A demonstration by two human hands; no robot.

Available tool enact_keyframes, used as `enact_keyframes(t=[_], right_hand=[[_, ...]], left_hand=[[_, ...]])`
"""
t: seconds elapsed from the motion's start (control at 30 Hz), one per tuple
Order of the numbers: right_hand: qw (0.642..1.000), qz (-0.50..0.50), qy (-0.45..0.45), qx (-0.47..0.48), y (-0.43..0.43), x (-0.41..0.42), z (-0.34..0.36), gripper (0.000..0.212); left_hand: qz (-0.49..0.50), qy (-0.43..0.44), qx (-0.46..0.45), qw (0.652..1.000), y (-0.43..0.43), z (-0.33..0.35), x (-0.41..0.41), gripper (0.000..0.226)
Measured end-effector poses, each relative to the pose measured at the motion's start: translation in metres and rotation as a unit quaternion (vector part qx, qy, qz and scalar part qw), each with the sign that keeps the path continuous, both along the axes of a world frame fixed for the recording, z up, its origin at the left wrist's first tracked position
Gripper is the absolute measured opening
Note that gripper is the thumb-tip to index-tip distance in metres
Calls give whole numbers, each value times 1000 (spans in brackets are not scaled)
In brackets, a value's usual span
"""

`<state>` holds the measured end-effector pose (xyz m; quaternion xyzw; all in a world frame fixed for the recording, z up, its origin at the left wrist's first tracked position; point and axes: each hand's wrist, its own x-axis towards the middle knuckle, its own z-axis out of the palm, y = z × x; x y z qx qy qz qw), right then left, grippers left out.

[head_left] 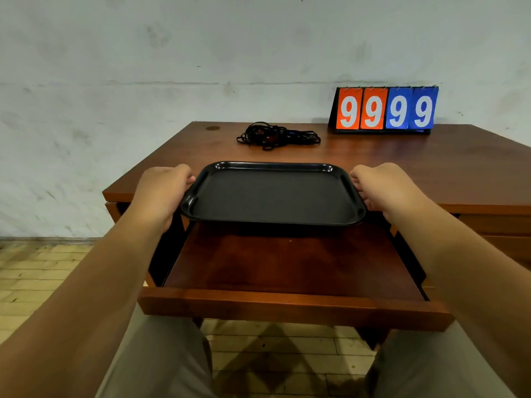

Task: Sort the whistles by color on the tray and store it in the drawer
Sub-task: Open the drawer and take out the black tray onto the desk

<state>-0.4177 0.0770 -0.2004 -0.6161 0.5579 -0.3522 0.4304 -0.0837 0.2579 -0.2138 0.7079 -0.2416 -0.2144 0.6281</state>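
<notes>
A black plastic tray (273, 193) with nothing on it is held level at the desk's front edge, partly over the open drawer (287, 268). My left hand (161, 191) grips its left rim and my right hand (385, 188) grips its right rim. The drawer is pulled far out and its wooden floor is bare. At the back of the desk lies a tangled pile of whistles (275, 136) on black cords; red and blue bits show in it, but single whistles are hard to make out.
The brown wooden desk (431, 168) stands against a pale wall. A flip scoreboard (385, 110) showing 9 9 9 9 in orange and blue stands at the back right. My knees are under the drawer front; tiled floor lies to the left.
</notes>
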Motion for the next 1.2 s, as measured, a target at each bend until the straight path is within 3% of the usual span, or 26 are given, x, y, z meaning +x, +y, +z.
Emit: enact_keyframes(t=[0.13, 0.47, 0.73, 1.0, 1.2], right_hand=[[997, 12, 70, -34, -12, 17, 4, 22], [990, 28, 100, -92, -69, 25, -17, 34], [988, 52, 99, -102, -82, 27, -24, 52], [986, 59, 94, -122, -83, 26, -30, 47], [982, 82, 108, -135, -75, 24, -29, 46]], left_hand=[[-29, -61, 24, 997, -17, 0, 5, 22], [-62, -3, 4, 998, -48, -4, 25, 76], [-73, -34, 12, 997, -61, -15, 38, 71], [-75, -74, 78, 991, -61, -11, 36, 69], [-63, -86, 69, 992, -55, -11, 35, 65]])
